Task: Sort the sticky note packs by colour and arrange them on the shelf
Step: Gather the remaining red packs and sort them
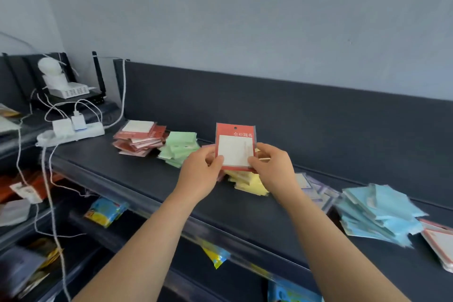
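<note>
Holding the red pack [235, 147] upright between both hands, I have it hanging over the middle of the shelf [147, 179], with the yellow pile [247, 182] just below at its six o'clock. My left hand [203, 169] pinches the lower left corner, thumb on the front and fingers curled behind. My right hand [272, 167] pinches the lower right edge the same way. Neither hand has hold of anything else.

By my reading, this pack belongs on the red pile [139, 140] out at nine o'clock, with the green pile [180, 148] lying between. I would carry it high enough to clear the green, then lay it flat and square on top. That red pile is fanned and leaning, and glossy wrappers are likely to slide if one is dropped on at an angle. The purple pile [316, 190] and blue pile [377, 213] at four o'clock need no touching. A red-edged pack [438, 245] at the far right edge looks unsorted.

Both forearms reach in from six o'clock and converge on the pack, wrists nearly straight and palms turned toward each other.
</note>
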Motion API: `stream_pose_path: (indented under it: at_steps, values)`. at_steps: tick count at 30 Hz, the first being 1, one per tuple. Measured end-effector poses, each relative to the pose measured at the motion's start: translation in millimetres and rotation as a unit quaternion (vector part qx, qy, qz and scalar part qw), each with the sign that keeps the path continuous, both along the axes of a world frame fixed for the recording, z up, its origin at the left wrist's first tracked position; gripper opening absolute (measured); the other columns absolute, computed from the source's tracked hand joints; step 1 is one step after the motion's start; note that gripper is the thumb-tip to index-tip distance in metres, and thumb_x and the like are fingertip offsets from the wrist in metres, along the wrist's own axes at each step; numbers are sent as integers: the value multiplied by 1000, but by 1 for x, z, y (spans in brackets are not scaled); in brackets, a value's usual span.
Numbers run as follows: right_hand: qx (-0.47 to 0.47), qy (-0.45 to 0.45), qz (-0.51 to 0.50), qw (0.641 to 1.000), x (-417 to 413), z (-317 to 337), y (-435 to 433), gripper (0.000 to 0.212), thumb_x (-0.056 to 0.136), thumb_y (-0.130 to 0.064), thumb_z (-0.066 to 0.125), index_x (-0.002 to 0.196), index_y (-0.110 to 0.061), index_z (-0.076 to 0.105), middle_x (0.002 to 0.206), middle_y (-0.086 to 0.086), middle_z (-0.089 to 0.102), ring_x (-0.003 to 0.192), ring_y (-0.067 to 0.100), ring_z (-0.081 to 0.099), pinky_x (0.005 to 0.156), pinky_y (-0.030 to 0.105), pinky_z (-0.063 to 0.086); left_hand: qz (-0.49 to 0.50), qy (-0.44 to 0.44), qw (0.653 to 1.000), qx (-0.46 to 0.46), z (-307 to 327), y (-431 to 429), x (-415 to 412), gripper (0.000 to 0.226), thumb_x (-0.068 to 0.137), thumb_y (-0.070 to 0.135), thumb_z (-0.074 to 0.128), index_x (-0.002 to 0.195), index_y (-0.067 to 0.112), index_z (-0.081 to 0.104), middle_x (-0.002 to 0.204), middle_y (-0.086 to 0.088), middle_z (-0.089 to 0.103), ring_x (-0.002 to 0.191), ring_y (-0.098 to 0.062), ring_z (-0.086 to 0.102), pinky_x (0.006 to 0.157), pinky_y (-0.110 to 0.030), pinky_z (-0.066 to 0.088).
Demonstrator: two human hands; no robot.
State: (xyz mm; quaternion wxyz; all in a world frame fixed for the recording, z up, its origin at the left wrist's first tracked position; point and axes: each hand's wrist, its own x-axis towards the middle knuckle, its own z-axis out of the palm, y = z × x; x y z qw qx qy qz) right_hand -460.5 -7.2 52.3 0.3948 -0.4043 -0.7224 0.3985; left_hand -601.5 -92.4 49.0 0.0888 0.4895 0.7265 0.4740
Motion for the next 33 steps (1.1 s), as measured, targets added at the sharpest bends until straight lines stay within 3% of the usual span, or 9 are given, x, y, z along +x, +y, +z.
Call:
stream_pose_path:
  at_steps: [2, 4, 8, 11, 15, 20, 23, 26, 33]
  values:
    - [11, -10, 20, 1000, -20, 2, 2, 29, 87, -7, 57, 109, -21, 69, 91, -6, 69, 83, 17, 67, 68, 30, 55, 27, 11, 1000, -4, 3, -2, -16, 33, 98, 26, 53, 129, 19, 57, 105, 10, 59, 87, -3, 54, 65, -14, 39]
    - [12, -17, 42, 999, -42, 4, 5, 23, 85, -7, 58, 100, -18, 70, 87, -3, 71, 82, 19, 68, 74, 37, 57, 50, 17, 999, -9, 6, -4, -33, 33, 97, 27, 54, 129, 19, 58, 113, 4, 63, 93, -8, 55, 71, -21, 40]
    - [36, -58, 79, 994, -88, 6, 15, 9, 83, -10, 60, 87, -13, 67, 76, -1, 68, 70, 20, 63, 61, 32, 49, 93, 34, 995, -19, 8, -6, -71, 28, 96, 26, 55, 122, 17, 62, 104, -3, 66, 93, -19, 59, 80, -34, 47]
    - [56, -78, 100, 990, -123, 9, 17, 14, 83, -12, 61, 94, -15, 69, 82, -1, 70, 75, 19, 66, 66, 33, 53, 114, 34, 993, -26, 4, -7, -105, 21, 94, 26, 55, 105, 11, 65, 90, -11, 67, 86, -28, 61, 78, -43, 49]
    - [73, -90, 126, 985, -174, 14, 16, 23, 84, -8, 59, 102, -18, 70, 91, -5, 70, 81, 17, 66, 71, 33, 55, 149, 45, 987, -35, 4, -8, -156, 19, 93, 25, 55, 80, 10, 55, 80, -11, 63, 79, -29, 59, 69, -38, 46]
    - [75, -122, 116, 983, -242, 16, 20, 14, 85, -8, 57, 90, -6, 70, 86, 8, 70, 73, 23, 62, 60, 24, 48, 158, 74, 984, -45, 8, -2, -224, 21, 93, 25, 53, 102, 11, 66, 91, -7, 69, 81, -26, 63, 75, -42, 51]
    - [65, -149, 102, 981, -277, 14, 21, 14, 85, -6, 55, 81, 0, 67, 77, 13, 67, 61, 18, 52, 49, 19, 40, 155, 98, 982, -54, 5, 7, -260, 24, 93, 26, 53, 110, 17, 67, 95, -3, 69, 86, -24, 62, 71, -35, 48]
    - [58, -183, 82, 978, -304, 12, 23, 21, 85, -4, 53, 65, -4, 55, 59, 4, 50, 52, 14, 40, 46, 22, 34, 156, 113, 979, -72, -3, 17, -290, 24, 92, 27, 52, 108, 21, 68, 92, -1, 67, 86, -24, 60, 65, -31, 41]
    - [95, -260, 74, 958, -336, 2, 28, 18, 89, -12, 52, 88, -2, 68, 83, 9, 67, 76, 25, 64, 67, 37, 56, 162, 170, 963, -130, -20, 28, -322, 26, 94, 35, 49, 101, 15, 64, 99, -11, 61, 92, -31, 55, 74, -39, 45]
